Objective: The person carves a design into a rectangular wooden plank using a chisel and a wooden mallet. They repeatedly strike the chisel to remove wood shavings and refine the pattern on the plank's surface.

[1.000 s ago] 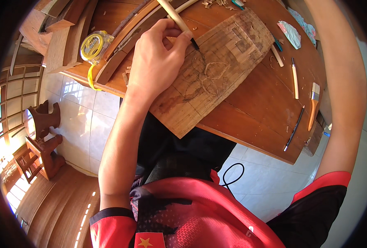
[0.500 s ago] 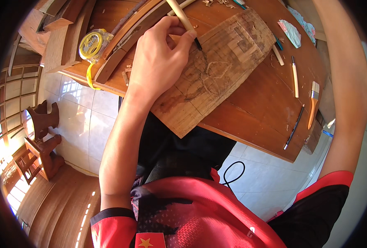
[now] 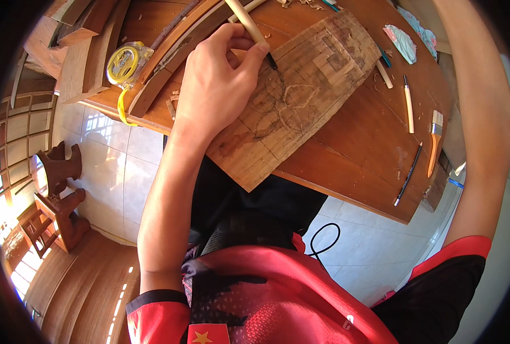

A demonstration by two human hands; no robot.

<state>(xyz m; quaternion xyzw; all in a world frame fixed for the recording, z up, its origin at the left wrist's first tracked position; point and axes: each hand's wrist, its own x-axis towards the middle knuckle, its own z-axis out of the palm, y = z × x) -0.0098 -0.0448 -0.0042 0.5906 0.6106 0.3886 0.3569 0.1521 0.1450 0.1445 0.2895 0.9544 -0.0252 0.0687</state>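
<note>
The left hand (image 3: 217, 83) gripped a tool (image 3: 248, 24) by its pale handle, the fingers (image 3: 257, 55) closed around it and the dark tip at the carved lines of the board (image 3: 301, 97). The board lay aslant on the tabletop (image 3: 352, 160), one corner jutting past the near edge. The right forearm (image 3: 487, 114) rose beyond the tabletop's right edge; its hand was out of view, so whether it was open or closed I could not tell.

Near the near right corner lay a pencil (image 3: 408, 175); a brush (image 3: 434, 143) lay along the right edge, with a second tool (image 3: 409, 106) farther in. A tape measure (image 3: 126, 64) sat by the near edge's left end, its yellow strap (image 3: 124, 108) hanging over.
</note>
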